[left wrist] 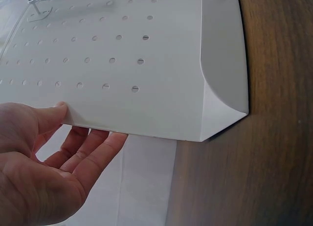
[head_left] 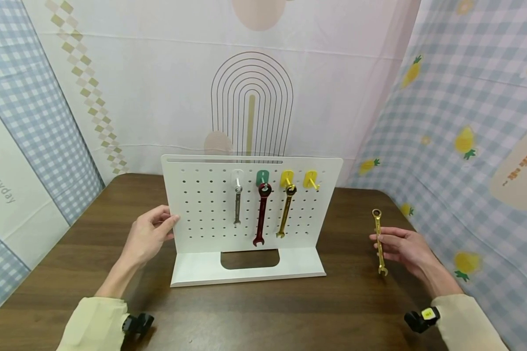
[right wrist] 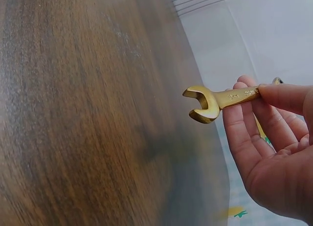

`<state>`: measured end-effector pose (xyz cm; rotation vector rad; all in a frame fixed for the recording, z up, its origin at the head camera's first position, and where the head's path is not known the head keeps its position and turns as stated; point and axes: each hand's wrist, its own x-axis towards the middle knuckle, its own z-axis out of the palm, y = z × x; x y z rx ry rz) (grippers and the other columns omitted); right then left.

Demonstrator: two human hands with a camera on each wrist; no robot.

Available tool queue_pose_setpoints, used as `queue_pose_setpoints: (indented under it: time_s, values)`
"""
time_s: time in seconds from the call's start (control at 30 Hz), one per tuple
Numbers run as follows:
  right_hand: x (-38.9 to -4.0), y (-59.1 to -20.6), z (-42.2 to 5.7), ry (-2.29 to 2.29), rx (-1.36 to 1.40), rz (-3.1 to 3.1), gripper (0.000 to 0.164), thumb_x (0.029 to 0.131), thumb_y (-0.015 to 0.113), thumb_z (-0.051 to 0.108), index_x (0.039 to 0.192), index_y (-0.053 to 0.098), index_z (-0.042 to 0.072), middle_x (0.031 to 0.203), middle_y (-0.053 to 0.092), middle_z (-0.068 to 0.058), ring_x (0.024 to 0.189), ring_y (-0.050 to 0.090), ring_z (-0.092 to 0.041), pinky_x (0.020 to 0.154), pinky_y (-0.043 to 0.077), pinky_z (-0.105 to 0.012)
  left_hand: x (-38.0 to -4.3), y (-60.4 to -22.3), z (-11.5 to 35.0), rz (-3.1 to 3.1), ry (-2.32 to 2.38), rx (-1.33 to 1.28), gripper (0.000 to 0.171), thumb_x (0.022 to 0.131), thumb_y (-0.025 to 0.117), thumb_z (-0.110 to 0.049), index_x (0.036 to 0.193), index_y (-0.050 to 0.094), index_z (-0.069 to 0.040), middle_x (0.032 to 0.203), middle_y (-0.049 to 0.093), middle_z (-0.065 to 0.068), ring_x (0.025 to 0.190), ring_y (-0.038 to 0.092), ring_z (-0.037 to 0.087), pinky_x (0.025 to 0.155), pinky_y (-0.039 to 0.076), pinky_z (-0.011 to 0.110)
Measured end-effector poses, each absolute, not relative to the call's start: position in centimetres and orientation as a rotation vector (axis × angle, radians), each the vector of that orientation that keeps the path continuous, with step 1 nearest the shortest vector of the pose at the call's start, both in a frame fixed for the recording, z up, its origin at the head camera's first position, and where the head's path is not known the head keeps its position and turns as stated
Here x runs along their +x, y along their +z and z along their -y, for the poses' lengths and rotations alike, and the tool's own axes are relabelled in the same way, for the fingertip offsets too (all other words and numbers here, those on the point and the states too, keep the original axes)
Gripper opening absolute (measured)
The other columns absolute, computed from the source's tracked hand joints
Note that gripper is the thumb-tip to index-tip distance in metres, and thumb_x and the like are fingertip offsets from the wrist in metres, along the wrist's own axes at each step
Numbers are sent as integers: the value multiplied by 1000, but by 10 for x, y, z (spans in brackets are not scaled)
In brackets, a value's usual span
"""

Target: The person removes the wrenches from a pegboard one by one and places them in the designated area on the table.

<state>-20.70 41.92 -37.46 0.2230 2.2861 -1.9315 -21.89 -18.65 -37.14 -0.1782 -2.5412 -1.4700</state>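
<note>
Hands (head_left: 151, 235) (head_left: 406, 249) hold pegboard (head_left: 246, 242), left; wrench (head_left: 380, 254) (a golden one), right.

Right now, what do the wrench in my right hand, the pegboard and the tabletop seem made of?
Gold combination wrench: metal, probably plated, judging by its glossy highlights. White pegboard: smooth and satin, likely coated sheet metal given its thin edge, though plastic is possible. Brown tabletop: streaky grain with slight sheen suggests wood or wood-look laminate; I can't tell which.

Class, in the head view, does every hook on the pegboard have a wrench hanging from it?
No, the rightmost yellow hook is bare; the right hand holds a gold wrench away from the pegboard.
</note>
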Motion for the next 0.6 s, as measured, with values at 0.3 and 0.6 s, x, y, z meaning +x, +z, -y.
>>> queue_pose_setpoints:
  time_s: [0.3,0.6]
  values:
    - [-209,-377,-428,-1918,251,-2277,16,105,69,16,103,75,31,100,80,15,90,75,-7,75,66,-26,-219,-371,186,2546,-1474,-176,21,109,62,-21,110,65,0,108,68,20,90,66,18,82,69,35]
    - [-211,-380,-439,-1930,275,-2231,17,106,66,14,104,73,29,100,81,13,91,77,-7,76,67,-27,-220,-371,186,2539,-1472,-169,21,109,62,-21,109,64,0,108,68,21,88,66,18,80,68,30]
